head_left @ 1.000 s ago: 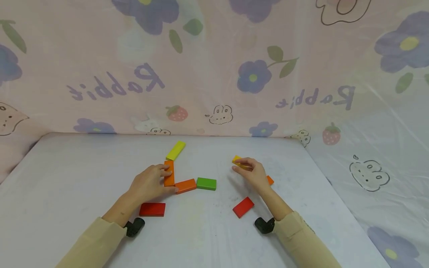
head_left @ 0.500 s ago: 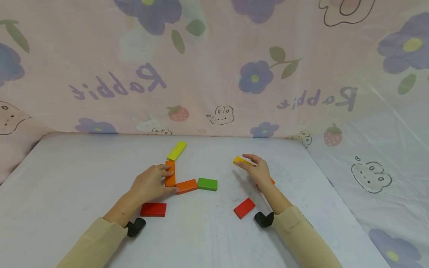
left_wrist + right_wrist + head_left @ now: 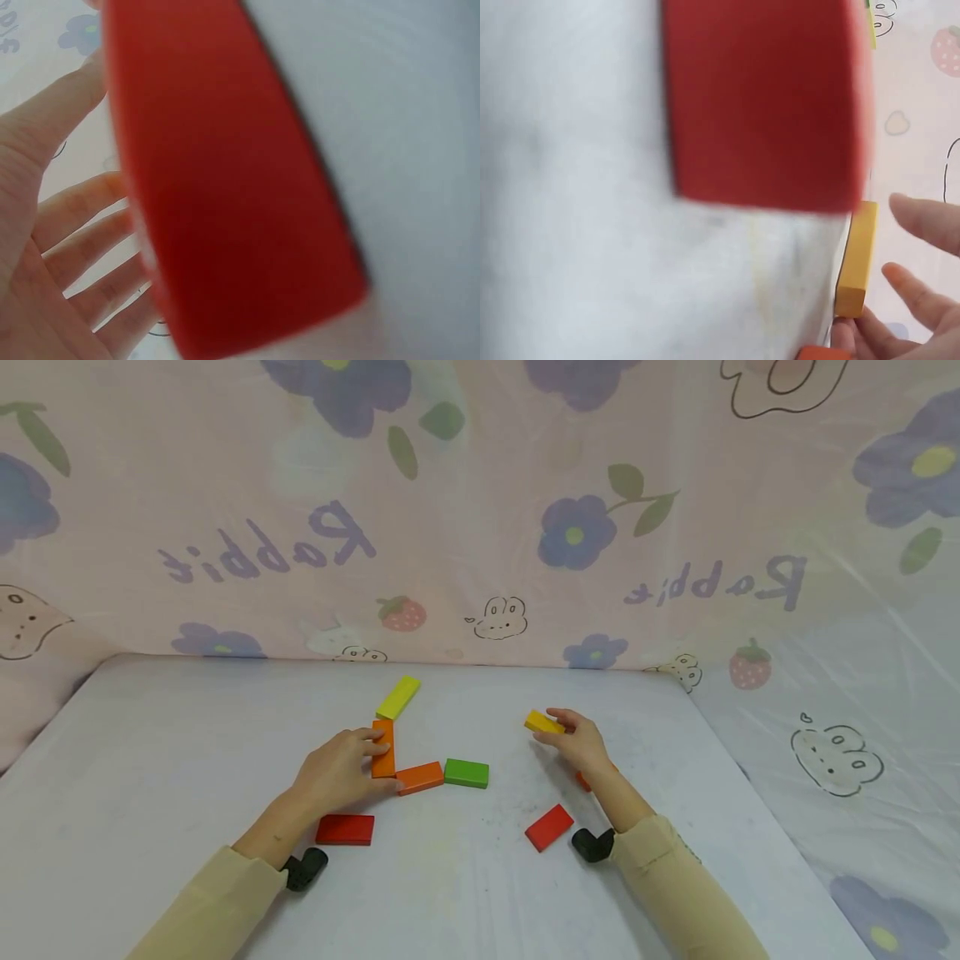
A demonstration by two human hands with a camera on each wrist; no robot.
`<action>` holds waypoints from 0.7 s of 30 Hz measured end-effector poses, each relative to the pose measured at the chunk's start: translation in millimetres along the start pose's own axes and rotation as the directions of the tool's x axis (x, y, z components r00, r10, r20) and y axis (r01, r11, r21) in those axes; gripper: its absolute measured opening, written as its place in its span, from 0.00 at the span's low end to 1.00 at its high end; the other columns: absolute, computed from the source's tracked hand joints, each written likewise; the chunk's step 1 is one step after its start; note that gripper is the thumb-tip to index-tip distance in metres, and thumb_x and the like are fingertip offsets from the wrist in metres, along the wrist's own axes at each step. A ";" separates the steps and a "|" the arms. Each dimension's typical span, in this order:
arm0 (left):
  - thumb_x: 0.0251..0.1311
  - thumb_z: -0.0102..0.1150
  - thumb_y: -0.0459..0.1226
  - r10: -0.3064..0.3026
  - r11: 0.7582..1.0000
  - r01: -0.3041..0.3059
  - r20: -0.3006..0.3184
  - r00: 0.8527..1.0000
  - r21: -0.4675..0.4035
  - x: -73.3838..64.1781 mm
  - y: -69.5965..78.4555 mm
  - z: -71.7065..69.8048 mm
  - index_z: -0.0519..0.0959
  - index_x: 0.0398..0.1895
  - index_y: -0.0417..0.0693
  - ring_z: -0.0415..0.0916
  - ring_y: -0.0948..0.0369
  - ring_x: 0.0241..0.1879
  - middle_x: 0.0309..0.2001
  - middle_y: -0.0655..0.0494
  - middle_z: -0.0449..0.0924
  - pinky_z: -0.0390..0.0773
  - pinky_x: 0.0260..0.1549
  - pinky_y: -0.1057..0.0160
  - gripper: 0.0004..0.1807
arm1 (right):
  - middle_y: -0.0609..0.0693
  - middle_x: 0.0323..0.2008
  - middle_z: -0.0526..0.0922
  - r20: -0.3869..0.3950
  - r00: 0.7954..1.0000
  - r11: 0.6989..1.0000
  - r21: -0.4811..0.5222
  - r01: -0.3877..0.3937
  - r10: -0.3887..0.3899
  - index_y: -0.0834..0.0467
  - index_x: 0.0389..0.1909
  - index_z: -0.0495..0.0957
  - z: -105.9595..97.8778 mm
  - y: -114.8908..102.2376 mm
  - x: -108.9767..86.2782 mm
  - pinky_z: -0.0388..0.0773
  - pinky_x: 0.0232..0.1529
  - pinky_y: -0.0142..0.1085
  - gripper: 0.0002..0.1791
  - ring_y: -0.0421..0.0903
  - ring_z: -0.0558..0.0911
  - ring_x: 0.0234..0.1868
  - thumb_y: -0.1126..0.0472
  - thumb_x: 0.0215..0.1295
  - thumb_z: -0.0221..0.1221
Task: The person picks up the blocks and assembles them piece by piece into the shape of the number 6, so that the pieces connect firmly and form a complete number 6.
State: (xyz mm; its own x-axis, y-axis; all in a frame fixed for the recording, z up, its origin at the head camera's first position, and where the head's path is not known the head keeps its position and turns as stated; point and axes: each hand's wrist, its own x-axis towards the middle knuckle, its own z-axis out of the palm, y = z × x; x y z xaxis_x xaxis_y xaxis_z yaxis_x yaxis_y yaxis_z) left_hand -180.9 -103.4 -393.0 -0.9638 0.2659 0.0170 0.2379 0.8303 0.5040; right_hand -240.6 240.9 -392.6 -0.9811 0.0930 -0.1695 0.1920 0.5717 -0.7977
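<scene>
In the head view my left hand (image 3: pixel 341 768) lies over an upright-running orange block (image 3: pixel 384 760), fingers resting across it. Its thumb touches the left end of a second orange block (image 3: pixel 420 777), whose right end meets a green block (image 3: pixel 467 773). Past the first orange block's far end is a lime-yellow block (image 3: pixel 398 697). My right hand (image 3: pixel 577 742) is at the right end of a yellow block (image 3: pixel 543 722), with thumb and fingers spread. In the right wrist view fingertips reach one end of this yellow block (image 3: pixel 856 259); whether they touch it is unclear.
A red block (image 3: pixel 345 829) lies before my left forearm, another red block (image 3: pixel 549 827) left of my right forearm. Part of an orange block (image 3: pixel 583 781) shows under my right wrist. Behind the white table (image 3: pixel 450 893) hangs a patterned curtain (image 3: pixel 450 527).
My right hand has shifted slightly right and its fingers have spread, uncovering more of the yellow block. My left hand keeps its place on the orange block. The head view has drifted slightly.
</scene>
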 end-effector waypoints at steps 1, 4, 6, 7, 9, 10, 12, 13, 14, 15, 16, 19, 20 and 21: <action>0.49 0.71 0.51 0.001 1.000 -0.001 -0.001 1.000 0.000 -0.1 0.1 -0.1 0.80 0.55 0.40 0.65 0.44 0.63 0.63 0.46 0.72 0.72 0.56 0.42 0.33 | 0.64 0.66 0.66 -0.001 1.000 1.000 -0.008 -0.007 0.007 0.59 0.65 0.68 -0.2 0.0 0.2 0.66 0.66 0.49 0.31 0.59 0.67 0.65 0.59 0.61 0.63; 0.49 0.71 0.51 -0.001 1.000 0.001 -0.004 1.000 0.002 -0.2 -0.1 -0.3 0.80 0.55 0.41 0.65 0.45 0.63 0.63 0.47 0.72 0.72 0.56 0.43 0.33 | 0.64 0.65 0.68 -0.013 1.000 0.998 -0.055 -0.029 0.029 0.60 0.64 0.69 -0.7 -0.3 0.7 0.67 0.65 0.49 0.30 0.59 0.68 0.63 0.59 0.61 0.63; 0.49 0.71 0.51 0.000 1.000 0.000 -0.003 1.000 0.002 -0.2 -0.3 -0.3 0.80 0.55 0.41 0.66 0.45 0.63 0.63 0.47 0.72 0.72 0.56 0.43 0.33 | 0.64 0.63 0.69 -0.028 0.998 0.994 -0.093 -0.051 0.049 0.60 0.63 0.70 -0.9 -0.8 0.6 0.68 0.64 0.50 0.29 0.59 0.69 0.62 0.59 0.60 0.63; 0.49 0.71 0.50 -0.001 1.000 0.001 -0.003 1.000 0.002 -0.2 -0.3 -0.4 0.80 0.55 0.41 0.66 0.45 0.63 0.64 0.47 0.72 0.72 0.56 0.43 0.32 | 0.64 0.62 0.70 -0.035 0.998 0.992 -0.108 -0.063 0.059 0.60 0.63 0.71 -1.0 -1.0 0.5 0.69 0.63 0.50 0.29 0.59 0.69 0.61 0.60 0.60 0.63; 0.49 0.71 0.50 -0.001 1.000 0.001 -0.001 1.000 0.002 -0.1 -0.3 -0.7 0.80 0.55 0.41 0.66 0.45 0.63 0.64 0.47 0.72 0.72 0.56 0.43 0.32 | 0.64 0.61 0.71 -0.044 0.996 0.989 -0.124 -0.079 0.074 0.61 0.62 0.72 -1.3 -1.5 0.2 0.70 0.62 0.50 0.28 0.58 0.70 0.59 0.60 0.61 0.62; 0.49 0.71 0.50 -0.001 1.000 0.001 0.000 1.000 0.002 -0.1 -0.2 -0.8 0.80 0.55 0.41 0.66 0.45 0.63 0.64 0.46 0.72 0.72 0.56 0.43 0.32 | 0.64 0.61 0.72 -0.047 0.996 0.989 -0.125 -0.086 0.080 0.62 0.62 0.72 -1.4 -1.7 0.0 0.70 0.61 0.49 0.27 0.58 0.71 0.59 0.60 0.61 0.63; 0.49 0.71 0.50 0.001 1.000 -0.001 0.001 1.000 0.001 0.1 0.1 -0.8 0.80 0.55 0.41 0.66 0.45 0.63 0.63 0.46 0.72 0.72 0.56 0.43 0.32 | 0.64 0.59 0.73 -0.050 0.995 0.988 -0.123 -0.093 0.088 0.62 0.61 0.72 -1.6 -2.0 -0.5 0.71 0.60 0.49 0.27 0.58 0.72 0.57 0.60 0.60 0.63; 0.49 0.71 0.50 0.002 1.000 -0.002 0.001 1.000 0.002 0.2 0.2 -0.8 0.80 0.54 0.41 0.66 0.45 0.63 0.63 0.46 0.72 0.73 0.56 0.43 0.32 | 0.64 0.59 0.74 -0.051 0.995 0.988 -0.123 -0.094 0.089 0.63 0.61 0.73 -1.8 -2.0 -0.7 0.72 0.59 0.49 0.27 0.57 0.72 0.56 0.60 0.60 0.63; 0.49 0.71 0.50 0.002 1.000 -0.002 0.001 1.000 0.002 0.3 0.3 -0.8 0.80 0.54 0.40 0.66 0.44 0.63 0.63 0.46 0.72 0.73 0.56 0.43 0.32 | 0.64 0.58 0.74 -0.051 0.995 0.988 -0.122 -0.093 0.087 0.63 0.60 0.73 -1.9 -2.1 -1.0 0.72 0.58 0.48 0.27 0.57 0.72 0.56 0.60 0.60 0.63; 0.49 0.71 0.50 0.002 1.000 -0.002 0.000 1.000 0.002 0.3 0.2 -0.8 0.80 0.54 0.41 0.66 0.44 0.63 0.63 0.46 0.72 0.73 0.56 0.43 0.32 | 0.64 0.57 0.75 -0.051 0.995 0.988 -0.126 -0.091 0.085 0.63 0.60 0.73 -2.1 -1.9 -1.2 0.73 0.58 0.48 0.27 0.57 0.73 0.55 0.60 0.60 0.63; 0.49 0.71 0.50 0.001 1.000 -0.001 0.000 1.000 0.001 0.3 0.2 -0.7 0.80 0.54 0.41 0.66 0.44 0.63 0.63 0.46 0.72 0.73 0.56 0.43 0.32 | 0.64 0.57 0.75 -0.051 0.995 0.988 -0.127 -0.092 0.086 0.63 0.60 0.73 -2.2 -1.7 -1.4 0.73 0.57 0.47 0.27 0.57 0.73 0.55 0.60 0.59 0.64; 0.49 0.71 0.50 0.002 1.000 -0.002 -0.001 1.000 0.002 0.3 -0.2 -0.7 0.80 0.54 0.41 0.66 0.44 0.63 0.63 0.46 0.72 0.73 0.56 0.43 0.32 | 0.63 0.56 0.76 -0.046 0.995 0.987 -0.132 -0.091 0.086 0.62 0.59 0.74 -2.4 -0.3 -2.3 0.74 0.55 0.46 0.27 0.56 0.73 0.54 0.59 0.59 0.64; 0.48 0.71 0.51 0.003 1.000 -0.003 -0.001 1.000 0.004 0.3 -0.4 -0.7 0.80 0.54 0.40 0.66 0.44 0.63 0.63 0.46 0.72 0.72 0.56 0.43 0.32 | 0.63 0.55 0.76 -0.043 0.995 0.987 -0.132 -0.091 0.086 0.62 0.59 0.74 -2.4 0.3 -2.6 0.74 0.55 0.45 0.26 0.56 0.73 0.53 0.59 0.59 0.64; 0.48 0.71 0.51 0.004 1.000 -0.004 -0.002 1.000 0.006 0.1 -0.6 -0.9 0.80 0.54 0.40 0.66 0.44 0.63 0.63 0.46 0.72 0.72 0.56 0.43 0.33 | 0.63 0.55 0.76 -0.039 0.996 0.987 -0.134 -0.087 0.083 0.62 0.58 0.75 -2.4 0.8 -2.9 0.75 0.55 0.45 0.26 0.56 0.73 0.53 0.58 0.59 0.64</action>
State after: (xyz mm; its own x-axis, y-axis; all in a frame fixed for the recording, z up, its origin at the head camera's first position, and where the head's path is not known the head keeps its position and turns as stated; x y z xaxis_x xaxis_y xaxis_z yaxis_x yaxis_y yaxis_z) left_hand -181.2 -104.3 -392.6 -0.9631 0.2684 0.0211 0.2428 0.8323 0.4984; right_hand -237.6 243.0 -391.4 -0.9620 0.1719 -0.2123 0.2723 0.6654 -0.6951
